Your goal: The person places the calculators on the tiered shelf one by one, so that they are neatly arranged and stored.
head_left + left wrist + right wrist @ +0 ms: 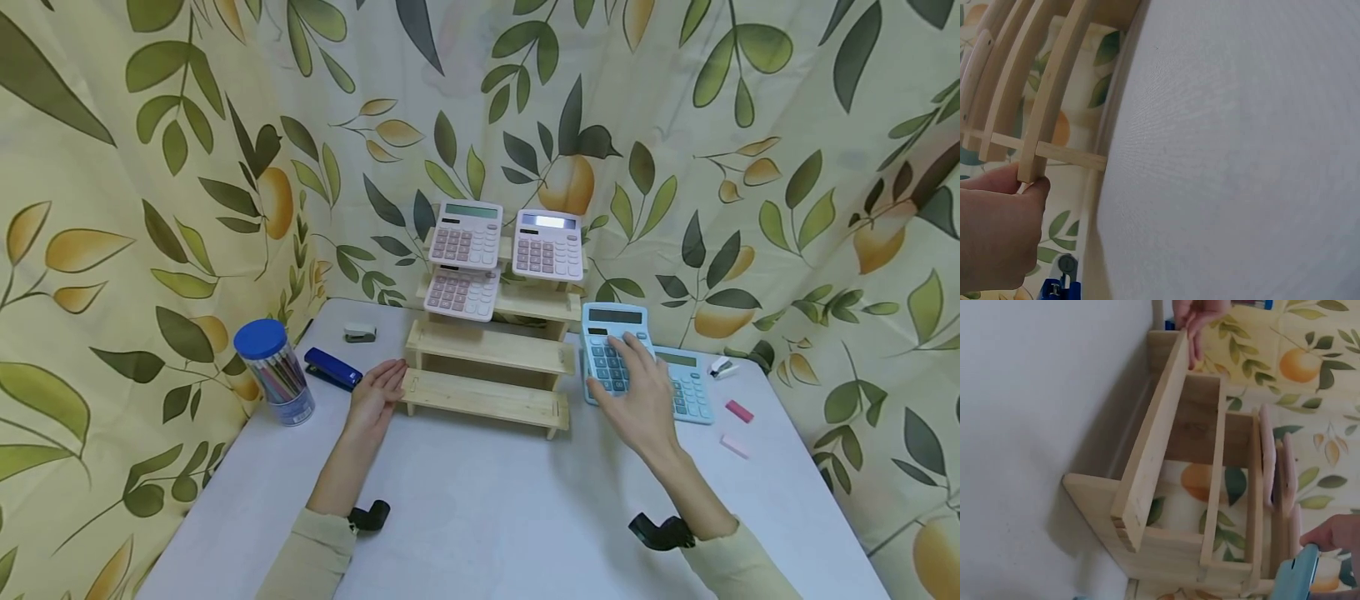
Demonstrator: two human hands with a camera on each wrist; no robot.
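My left hand (372,402) pinches the left end of the lowest step of a wooden tiered stand (487,393); the left wrist view shows thumb and finger at the board's end (1034,164). To the right of the stand, my right hand (643,402) holds a blue calculator (615,317) tilted up, fingers over its keys and thumb at its edge (1297,575). A second blue calculator (693,392) lies partly behind that hand. On the upper steps sit three pink-and-white calculators: one at upper left (467,235), one at right (549,247), one below left (462,293).
Left of the stand are a blue stapler (333,369), a small white stapler (360,333) and a blue-lidded jar of pens (276,371). At the right lie a small white item (722,367), a dark pink block (739,411) and a pale pink block (734,447). Leaf-patterned cloth hangs behind.
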